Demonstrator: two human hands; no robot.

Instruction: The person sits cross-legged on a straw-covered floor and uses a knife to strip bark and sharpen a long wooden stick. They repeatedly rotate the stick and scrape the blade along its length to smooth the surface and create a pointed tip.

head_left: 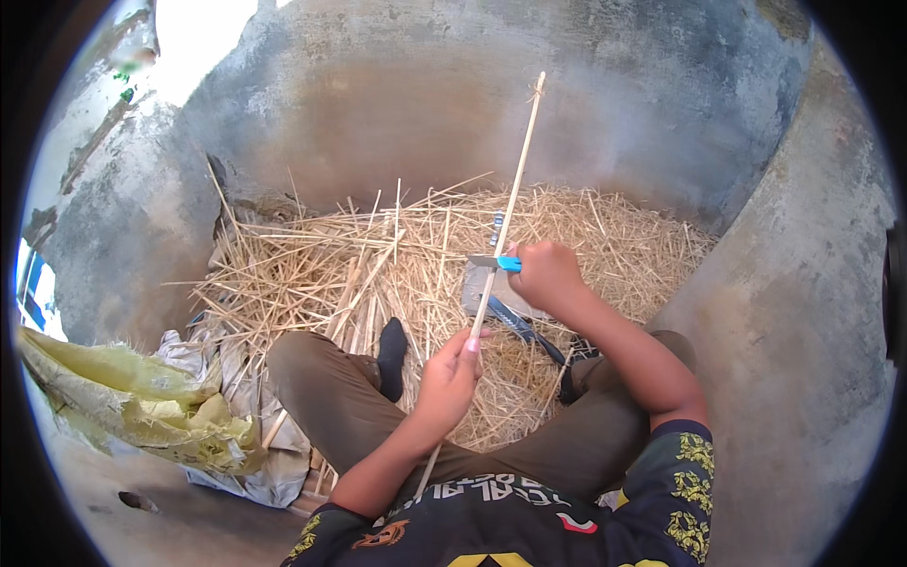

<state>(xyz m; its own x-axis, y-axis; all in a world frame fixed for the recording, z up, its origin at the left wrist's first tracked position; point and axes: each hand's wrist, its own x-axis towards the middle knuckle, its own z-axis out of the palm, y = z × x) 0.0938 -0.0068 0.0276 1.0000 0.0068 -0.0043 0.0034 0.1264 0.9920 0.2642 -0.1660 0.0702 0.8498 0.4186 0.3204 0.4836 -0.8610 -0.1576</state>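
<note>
A long pale stick (521, 161), cane-like and thin, slants up from my lap toward the far wall. My left hand (449, 383) is closed around its lower part, thumb along the top. Farther up, my right hand (546, 274) grips a knife (510, 265) with a bright blue handle. Its short grey blade lies across the stick, pointing left and touching or very near it. Near its far tip the stick has a small knot with frayed bits. Below the blade lies a flat grey block (475, 287), partly covered by a dark printed strap (515, 321).
Loose straw and thin stalks (350, 255) cover the floor before my crossed legs. A torn yellow sack (142, 420) lies at the left beside crumpled pale sheeting (274, 477). A curved grey wall (453, 104) stands behind, with another wall (794, 331) close on the right.
</note>
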